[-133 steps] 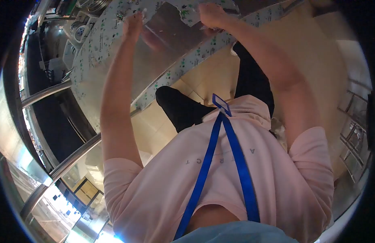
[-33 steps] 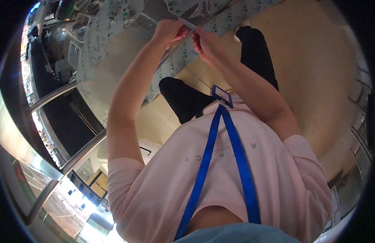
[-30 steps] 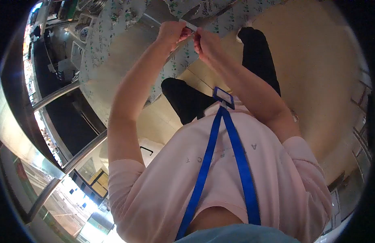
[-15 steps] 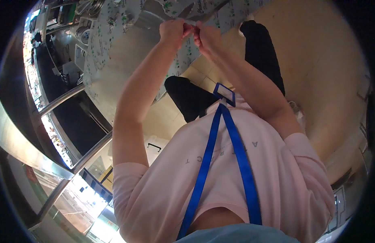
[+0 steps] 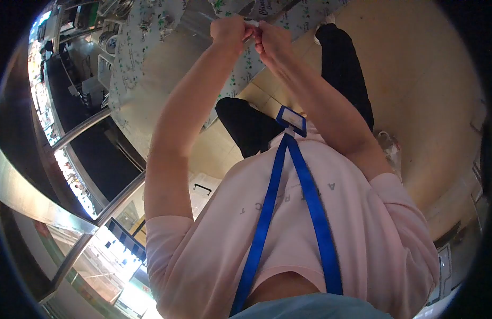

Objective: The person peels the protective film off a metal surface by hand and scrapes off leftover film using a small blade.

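Note:
At the top of the head view, my left hand (image 5: 228, 31) and my right hand (image 5: 274, 39) are close together with curled fingers. Both pinch a thin pale strip (image 5: 253, 23); most of it is hidden by the fingers, so its kind is unclear. Around and below them spreads a large sheet with a printed film (image 5: 246, 68), marked with green leaves and dark script. Its print shows on both sides of my hands, and near the top edge it looks torn or ragged. A plain, dull shiny area (image 5: 166, 80) lies left of my forearms.
Metal rails (image 5: 81, 129) and dark panels run along the left. Trays and dishes (image 5: 107, 42) stand at upper left. A tan tiled floor (image 5: 411, 69) shows at right, with a clear plastic bag (image 5: 388, 146) beside me. A blue lanyard with a badge (image 5: 292, 120) hangs at my chest.
Both hands have risen slightly and stay together. More of the printed film shows right of my right hand, where dark pointed shapes were before. The badge has shifted a little left.

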The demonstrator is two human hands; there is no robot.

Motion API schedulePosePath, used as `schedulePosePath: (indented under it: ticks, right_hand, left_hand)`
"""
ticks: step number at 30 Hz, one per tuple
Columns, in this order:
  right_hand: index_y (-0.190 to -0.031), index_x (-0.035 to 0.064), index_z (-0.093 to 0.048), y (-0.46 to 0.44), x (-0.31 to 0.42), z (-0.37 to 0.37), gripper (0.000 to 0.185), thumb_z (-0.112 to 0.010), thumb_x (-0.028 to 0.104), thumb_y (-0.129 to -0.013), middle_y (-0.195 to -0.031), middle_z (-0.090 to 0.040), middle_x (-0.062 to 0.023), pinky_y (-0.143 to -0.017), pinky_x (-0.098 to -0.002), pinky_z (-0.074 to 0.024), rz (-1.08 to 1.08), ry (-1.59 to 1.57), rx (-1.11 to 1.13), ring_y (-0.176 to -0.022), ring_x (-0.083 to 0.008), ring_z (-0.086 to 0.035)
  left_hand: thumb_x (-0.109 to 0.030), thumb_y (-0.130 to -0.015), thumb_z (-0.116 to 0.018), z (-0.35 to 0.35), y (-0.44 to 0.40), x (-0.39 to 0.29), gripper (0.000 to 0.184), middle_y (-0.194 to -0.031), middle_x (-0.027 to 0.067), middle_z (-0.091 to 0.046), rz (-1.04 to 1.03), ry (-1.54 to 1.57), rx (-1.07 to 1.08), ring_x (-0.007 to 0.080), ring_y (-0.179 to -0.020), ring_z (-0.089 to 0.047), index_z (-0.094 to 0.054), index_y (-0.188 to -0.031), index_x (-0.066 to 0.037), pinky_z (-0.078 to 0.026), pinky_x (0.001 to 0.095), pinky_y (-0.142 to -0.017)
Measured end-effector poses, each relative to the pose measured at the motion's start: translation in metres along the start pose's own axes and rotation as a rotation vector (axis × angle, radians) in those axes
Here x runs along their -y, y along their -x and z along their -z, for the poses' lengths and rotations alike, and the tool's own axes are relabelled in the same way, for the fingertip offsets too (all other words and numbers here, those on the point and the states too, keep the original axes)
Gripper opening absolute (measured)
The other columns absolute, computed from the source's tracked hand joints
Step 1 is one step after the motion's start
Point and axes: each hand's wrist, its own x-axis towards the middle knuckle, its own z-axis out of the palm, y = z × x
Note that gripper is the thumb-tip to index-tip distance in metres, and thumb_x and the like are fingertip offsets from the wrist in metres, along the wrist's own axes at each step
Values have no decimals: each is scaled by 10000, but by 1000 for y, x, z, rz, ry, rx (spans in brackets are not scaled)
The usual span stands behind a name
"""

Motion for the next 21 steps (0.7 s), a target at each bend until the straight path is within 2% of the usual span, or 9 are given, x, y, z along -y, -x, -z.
schedulePosePath:
  ticks: [1, 4, 7, 10, 15, 18, 21]
  right_hand:
    - [-648, -9, -471, -1, -1, 0, 119, -498, 63, -738, -514, -474, -75, -315, -251, -279, 11, -12, 11, -381, -140, -427]
    - [-645, -11, -469, -4, -3, -1, 120, -497, 56, -740, -515, -475, -74, -317, -249, -285, 26, -33, 11, -385, -138, -431]
    - [-636, -11, -467, -6, -1, -2, 131, -501, 59, -742, -512, -476, -76, -318, -250, -286, 13, -62, 0, -385, -137, -431]
    - [-633, -7, -467, -6, 1, -4, 138, -504, 64, -745, -509, -477, -75, -324, -250, -290, 5, -37, -35, -385, -134, -431]
    - [-630, 2, -463, -9, 1, -3, 152, -500, 79, -756, -500, -470, -66, -319, -245, -279, 51, 9, -8, -379, -130, -423]
    - [-634, 3, -463, -8, 2, -4, 166, -486, 93, -772, -507, -472, -66, -317, -243, -277, 39, 63, 3, -376, -130, -417]
    - [-647, 3, -465, 0, 5, 3, 197, -453, 125, -801, -517, -476, -71, -328, -241, -285, -2, 87, 83, -380, -130, -409]
  left_hand:
    - [-52, -784, -452, -1, 0, -1, 173, -635, 193, -560, 14, 40, 4, 194, -465, -519, -510, -686, 78, -406, 237, -412]
    - [-66, -763, -467, 3, 26, -22, 142, -658, 142, -588, -755, -1690, 241, 184, -498, -544, -538, -680, 24, -421, 253, -426]
    - [-78, -718, -503, 7, -11, -6, 79, -666, 52, -607, -727, -1679, 149, 159, -532, -564, -567, -682, -48, -441, 273, -451]
    - [-83, -686, -507, -2, -25, 0, 70, -653, 18, -605, 0, -191, -30, 149, -562, -577, -575, -675, -71, -443, 277, -465]
    - [-51, -725, -499, -4, -25, 0, 96, -618, 96, -573, -97, -374, 8, 176, -528, -570, -535, -656, 4, -454, 278, -434]
    - [-35, -710, -510, 5, -52, 9, 97, -613, 85, -574, -179, -534, 114, 163, -530, -568, -528, -623, 5, -459, 274, -434]
    - [-69, -714, -507, 16, -24, -1, 118, -598, 94, -562, -469, -1086, 206, 164, -509, -548, -533, -623, 2, -438, 264, -436]
